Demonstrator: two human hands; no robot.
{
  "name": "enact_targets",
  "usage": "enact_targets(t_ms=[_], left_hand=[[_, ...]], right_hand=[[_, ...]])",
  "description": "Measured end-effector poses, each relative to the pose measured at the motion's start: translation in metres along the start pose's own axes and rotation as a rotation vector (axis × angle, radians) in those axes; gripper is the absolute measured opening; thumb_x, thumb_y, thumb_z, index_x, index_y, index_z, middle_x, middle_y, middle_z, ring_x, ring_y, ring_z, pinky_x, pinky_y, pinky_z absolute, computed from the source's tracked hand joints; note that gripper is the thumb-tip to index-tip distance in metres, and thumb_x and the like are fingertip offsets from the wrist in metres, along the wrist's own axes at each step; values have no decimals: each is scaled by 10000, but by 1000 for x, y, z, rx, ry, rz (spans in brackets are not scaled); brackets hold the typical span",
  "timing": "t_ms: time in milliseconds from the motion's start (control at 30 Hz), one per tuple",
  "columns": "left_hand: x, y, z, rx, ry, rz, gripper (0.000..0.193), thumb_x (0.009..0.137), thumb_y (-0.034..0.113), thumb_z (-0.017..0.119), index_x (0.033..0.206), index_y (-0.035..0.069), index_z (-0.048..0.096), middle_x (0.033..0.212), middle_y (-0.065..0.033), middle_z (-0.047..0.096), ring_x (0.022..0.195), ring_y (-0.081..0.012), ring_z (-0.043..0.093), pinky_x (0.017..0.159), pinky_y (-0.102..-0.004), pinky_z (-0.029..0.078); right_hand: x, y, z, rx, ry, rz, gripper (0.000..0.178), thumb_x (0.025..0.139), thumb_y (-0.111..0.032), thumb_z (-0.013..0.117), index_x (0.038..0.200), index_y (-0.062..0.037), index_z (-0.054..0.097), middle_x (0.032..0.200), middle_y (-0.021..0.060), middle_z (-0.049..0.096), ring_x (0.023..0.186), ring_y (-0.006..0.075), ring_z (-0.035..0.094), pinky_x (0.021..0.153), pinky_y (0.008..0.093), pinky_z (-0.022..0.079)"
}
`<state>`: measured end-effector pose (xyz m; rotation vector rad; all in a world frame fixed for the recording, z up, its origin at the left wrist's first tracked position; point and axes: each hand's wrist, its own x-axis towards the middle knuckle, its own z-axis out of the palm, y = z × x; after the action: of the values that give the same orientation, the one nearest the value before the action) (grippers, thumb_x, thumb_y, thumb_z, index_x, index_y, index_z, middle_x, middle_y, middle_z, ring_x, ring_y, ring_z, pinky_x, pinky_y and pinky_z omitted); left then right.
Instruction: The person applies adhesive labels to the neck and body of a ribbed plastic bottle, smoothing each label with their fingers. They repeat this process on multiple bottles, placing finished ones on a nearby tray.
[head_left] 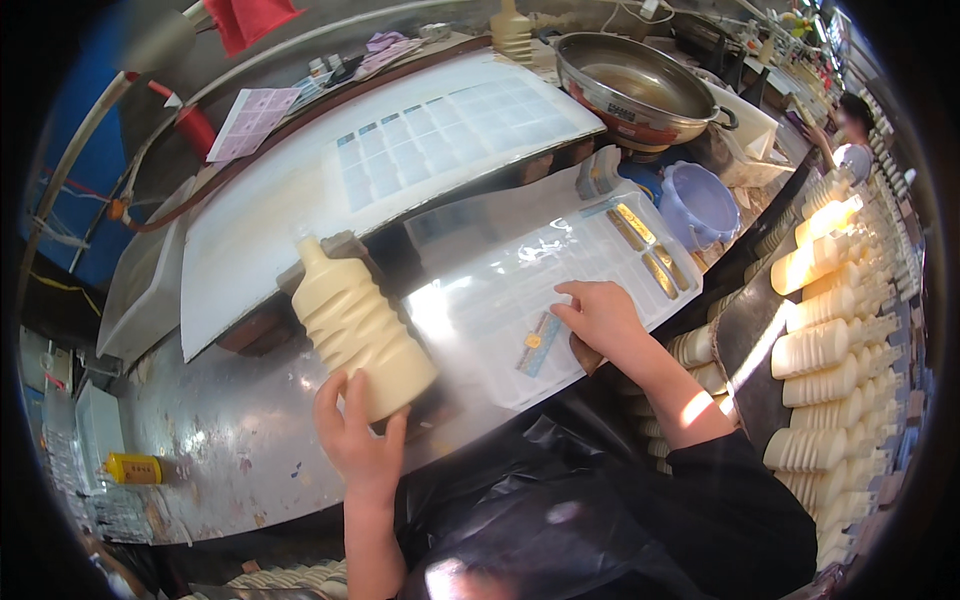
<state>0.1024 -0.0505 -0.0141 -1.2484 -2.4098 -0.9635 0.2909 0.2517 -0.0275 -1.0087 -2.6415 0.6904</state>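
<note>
Workshop bench: ribbed bottle in the left hand, label sheet under the right

Scuffed metal benchtop (240,440) runs below a raised white board (270,220), with a steel pan (640,85) and a lavender plastic basin (700,205) at the far right. Rows of pale ribbed bottles (815,360) stack up beyond the right forearm, and a co-worker (853,155) sits further back.

Near the board's front edge is the cream ribbed plastic bottle (365,330), tilted, its neck pointing away and its base toward the wearer. The left hand (360,435) grips that base, fingers on one side and thumb on the other; whether the bottle rests on the bench or is lifted is unclear.

The right hand (605,325) is over the glossy translucent label sheet (470,290), thumb and forefinger set narrowly apart, just beside a blue label strip (538,345). I cannot tell whether they pinch anything. Gold-and-dark labels (640,240) sit toward the sheet's far end.

My reading is that a label is being picked off while the bottle is kept ready. Next would call for a clean fingertip hold on one label edge, with the bottle's receiving face turned up and steady.
</note>
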Motion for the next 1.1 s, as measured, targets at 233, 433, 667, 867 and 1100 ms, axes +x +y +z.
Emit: enact_targets(t_ms=[233,433,667,867,1100], left_hand=[[-16,-7,13,-247,30,-243,762,851,235,728,1496,-19,410,1489,-243,404,1371,-404,412,1139,-488,343],[-18,-8,21,-347,76,-251,726,912,261,671,1523,-13,389,1504,-245,379,1376,-387,408,1131,-478,342],[-17,-1,22,-300,93,-243,740,893,246,682,1522,-6,383,1516,-237,357,1390,-388,392,1129,-480,345],[-19,-1,16,-275,90,-227,731,862,208,696,1499,-1,404,1515,-237,358,1390,-393,389,1127,-480,347],[-20,-1,14,-254,78,-213,729,855,230,723,1479,-2,425,1499,-242,374,1394,-407,385,1158,-503,316]], right_hand=[[3,39,-17,-309,154,134,381,856,-306,725,1159,-76,742,864,174,742,865,362,714,792,479,561],[-29,51,-15,-240,94,151,392,848,-296,734,1175,-80,738,863,161,737,840,359,710,771,467,560],[-46,47,-9,-185,109,84,388,843,-269,717,1173,-66,729,876,154,727,844,362,703,761,470,550],[-50,46,-11,-177,102,88,365,861,-265,705,1168,-67,719,922,159,719,876,365,697,787,475,552],[-57,37,-10,-118,50,111,361,884,-270,693,1186,-72,702,1017,166,710,953,365,692,827,480,550]])
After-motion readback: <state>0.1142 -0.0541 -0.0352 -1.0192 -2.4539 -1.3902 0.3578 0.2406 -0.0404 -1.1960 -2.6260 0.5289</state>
